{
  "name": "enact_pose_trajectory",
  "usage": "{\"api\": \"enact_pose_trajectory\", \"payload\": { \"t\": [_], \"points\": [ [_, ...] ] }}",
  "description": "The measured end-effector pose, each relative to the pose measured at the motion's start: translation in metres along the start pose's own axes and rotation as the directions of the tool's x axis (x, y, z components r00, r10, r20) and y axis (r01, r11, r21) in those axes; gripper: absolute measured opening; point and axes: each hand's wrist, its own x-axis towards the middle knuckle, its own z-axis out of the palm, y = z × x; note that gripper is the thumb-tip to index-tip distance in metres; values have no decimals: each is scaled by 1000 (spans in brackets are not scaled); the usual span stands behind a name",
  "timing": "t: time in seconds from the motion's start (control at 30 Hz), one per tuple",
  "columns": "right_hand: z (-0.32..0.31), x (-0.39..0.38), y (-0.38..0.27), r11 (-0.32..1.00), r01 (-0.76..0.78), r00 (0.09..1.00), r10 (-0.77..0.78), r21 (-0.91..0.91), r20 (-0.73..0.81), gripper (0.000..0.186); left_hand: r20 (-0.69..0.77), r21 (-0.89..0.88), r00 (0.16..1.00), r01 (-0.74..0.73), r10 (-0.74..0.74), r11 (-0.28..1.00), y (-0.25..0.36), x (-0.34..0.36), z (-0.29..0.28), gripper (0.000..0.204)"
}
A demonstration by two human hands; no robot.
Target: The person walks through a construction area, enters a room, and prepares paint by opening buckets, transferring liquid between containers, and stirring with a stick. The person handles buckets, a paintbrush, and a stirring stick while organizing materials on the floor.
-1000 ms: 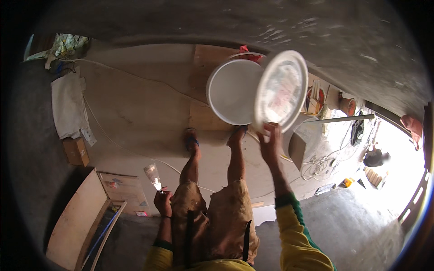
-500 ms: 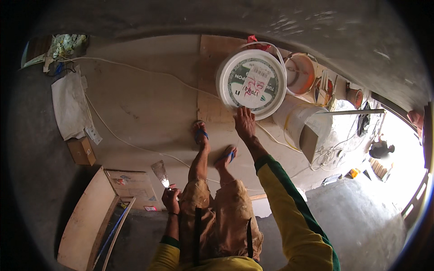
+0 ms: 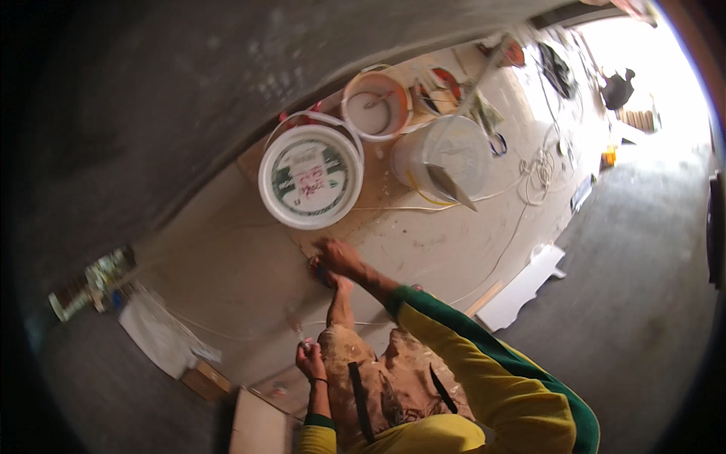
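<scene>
My left hand (image 3: pixel 310 358) grips a putty knife (image 3: pixel 300 331), its blade blurred, beside my left thigh. My right hand (image 3: pixel 340 259) is out over the floor just below a white lidded bucket (image 3: pixel 310 178), apart from it and seemingly holding nothing; motion blur hides how its fingers are bent. The lid lies flat on the bucket, whose white handle arches behind it. Right of that stand an open orange-rimmed bucket (image 3: pixel 367 111) with pale contents and a translucent tub (image 3: pixel 446 151), with a flat board (image 3: pixel 448 187) tilted at its near side.
Cables (image 3: pixel 538 172) coil at the right. A white sheet (image 3: pixel 514 291) lies at lower right, a cardboard box (image 3: pixel 206 380) and pale sacking (image 3: pixel 155 333) at lower left. Another person (image 3: pixel 618 92) is at the bright doorway. A grey wall (image 3: pixel 151 91) rises behind the buckets.
The lid, held tilted earlier, came down onto the bucket. My right hand has let go and drawn back toward me. The view has swung, so the buckets appear farther left.
</scene>
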Motion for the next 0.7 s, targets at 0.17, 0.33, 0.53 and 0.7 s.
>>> {"api": "enact_pose_trajectory", "payload": {
  "t": [0.17,0.33,0.53,0.7],
  "points": [
    [-83,-196,2,834,-353,936,308,424,173,36,326,-18,941,-87,88,996,36,-43,87,24],
    [-159,-369,16,-262,-611,582,491,747,648,61,723,469,682,-602,110,646,113,-200,221,65],
    [-247,-463,89,-224,-82,703,678,971,216,33,962,256,272,-855,-30,452,143,-337,344,89],
    [-334,-529,170,111,31,381,917,993,-114,25,956,120,51,-967,-289,224,187,-395,421,60]
  ]
}}
